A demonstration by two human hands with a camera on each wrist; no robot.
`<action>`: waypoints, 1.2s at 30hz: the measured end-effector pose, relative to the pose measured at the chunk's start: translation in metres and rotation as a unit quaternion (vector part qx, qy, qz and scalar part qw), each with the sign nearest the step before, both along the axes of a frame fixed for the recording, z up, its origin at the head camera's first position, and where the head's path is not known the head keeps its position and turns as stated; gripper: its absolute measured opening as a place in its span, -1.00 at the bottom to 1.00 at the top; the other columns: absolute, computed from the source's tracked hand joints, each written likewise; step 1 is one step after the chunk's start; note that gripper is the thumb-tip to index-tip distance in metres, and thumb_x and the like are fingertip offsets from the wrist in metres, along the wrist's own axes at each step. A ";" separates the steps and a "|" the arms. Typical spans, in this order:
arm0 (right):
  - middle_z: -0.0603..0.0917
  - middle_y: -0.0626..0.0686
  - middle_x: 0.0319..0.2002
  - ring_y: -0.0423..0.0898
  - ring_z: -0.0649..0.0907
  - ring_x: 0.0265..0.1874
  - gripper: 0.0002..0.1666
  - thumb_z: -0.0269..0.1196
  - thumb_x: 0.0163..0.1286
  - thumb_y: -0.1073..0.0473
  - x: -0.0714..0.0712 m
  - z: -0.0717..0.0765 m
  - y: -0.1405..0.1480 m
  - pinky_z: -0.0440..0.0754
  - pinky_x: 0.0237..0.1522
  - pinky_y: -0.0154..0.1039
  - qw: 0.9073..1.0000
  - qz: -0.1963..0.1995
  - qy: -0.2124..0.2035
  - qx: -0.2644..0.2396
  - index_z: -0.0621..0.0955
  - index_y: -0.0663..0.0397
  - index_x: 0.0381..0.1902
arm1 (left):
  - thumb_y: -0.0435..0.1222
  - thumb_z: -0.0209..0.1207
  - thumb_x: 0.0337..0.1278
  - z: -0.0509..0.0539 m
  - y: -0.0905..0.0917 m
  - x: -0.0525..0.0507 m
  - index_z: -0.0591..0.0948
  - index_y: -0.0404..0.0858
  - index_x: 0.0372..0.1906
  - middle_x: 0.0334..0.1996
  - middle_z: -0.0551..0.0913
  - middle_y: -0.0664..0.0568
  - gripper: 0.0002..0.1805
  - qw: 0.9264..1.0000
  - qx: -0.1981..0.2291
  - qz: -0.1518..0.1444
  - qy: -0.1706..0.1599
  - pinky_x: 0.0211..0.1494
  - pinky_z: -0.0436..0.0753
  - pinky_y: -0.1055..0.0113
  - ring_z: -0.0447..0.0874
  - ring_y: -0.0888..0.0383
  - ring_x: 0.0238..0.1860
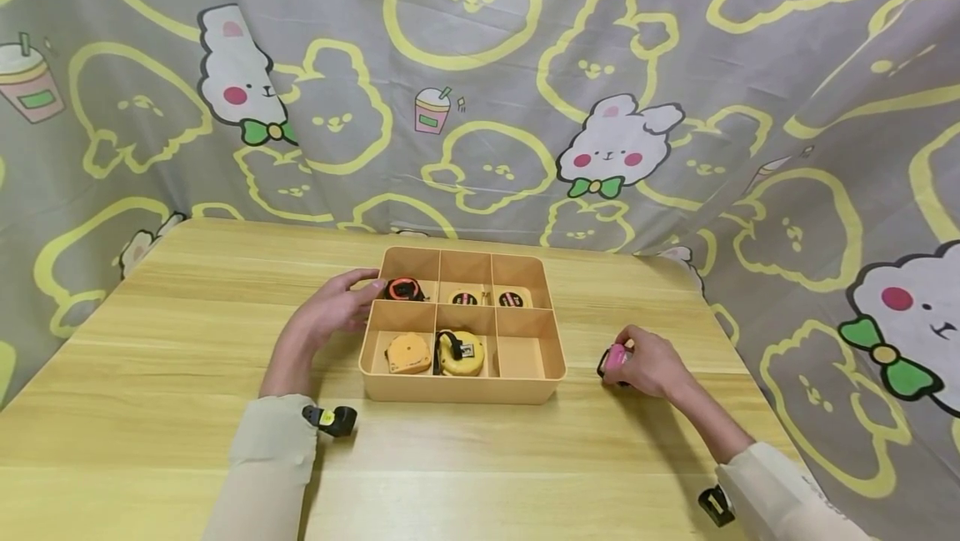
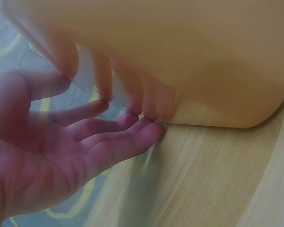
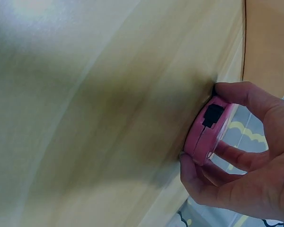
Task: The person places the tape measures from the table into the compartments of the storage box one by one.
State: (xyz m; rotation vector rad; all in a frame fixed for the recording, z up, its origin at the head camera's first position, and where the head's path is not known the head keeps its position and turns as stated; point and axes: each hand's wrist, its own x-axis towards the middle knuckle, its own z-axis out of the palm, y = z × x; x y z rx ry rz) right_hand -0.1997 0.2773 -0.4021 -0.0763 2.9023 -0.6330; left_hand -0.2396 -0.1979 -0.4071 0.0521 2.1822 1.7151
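My right hand pinches a pink tape measure between thumb and fingers, at the table surface right of the box. A light-orange divided box stands mid-table. My left hand is at the box's left side, its loosely bent fingers touching the outer wall. In the back row are a red-and-black tape measure at left and yellow tape measures with black discs in the middle and right. The front row has an orange-yellow one at left and a yellow one with a black strap in the middle.
The wooden table extends around the box on all sides. A grey cloth with cartoon rabbits hangs behind the table and along both sides. A black strap with a small device sits at the left sleeve cuff.
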 end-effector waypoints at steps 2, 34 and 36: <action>0.65 0.17 -0.28 -0.01 0.59 -0.38 -0.33 0.55 -0.06 0.11 0.001 0.000 0.001 0.53 -0.42 -0.21 1.000 0.000 0.006 -0.002 0.56 0.26 -0.01 | 0.00 -0.08 0.60 0.000 0.000 0.000 0.02 -0.25 0.63 0.46 0.36 -0.33 -0.26 1.000 -0.001 0.000 0.000 0.36 0.52 -0.10 0.40 -0.25 0.44; 0.71 0.25 -0.17 0.06 0.64 -0.24 -0.35 0.47 0.09 0.06 -0.006 0.008 -0.005 0.50 -0.30 -0.22 0.994 -0.037 0.088 -0.046 0.62 0.26 0.11 | -0.06 -0.08 0.61 -0.001 0.000 0.000 -0.02 -0.28 0.63 0.47 0.32 -0.38 -0.26 1.000 0.011 -0.004 0.002 0.37 0.51 -0.14 0.37 -0.30 0.44; 0.71 0.28 -0.11 0.10 0.65 -0.18 -0.32 0.47 0.11 0.04 -0.007 0.008 -0.006 0.51 -0.28 -0.22 0.994 -0.036 0.093 -0.051 0.61 0.26 0.14 | -0.05 -0.08 0.61 -0.001 -0.001 0.000 -0.02 -0.28 0.63 0.47 0.32 -0.38 -0.26 1.000 0.011 -0.005 0.002 0.36 0.51 -0.14 0.37 -0.30 0.44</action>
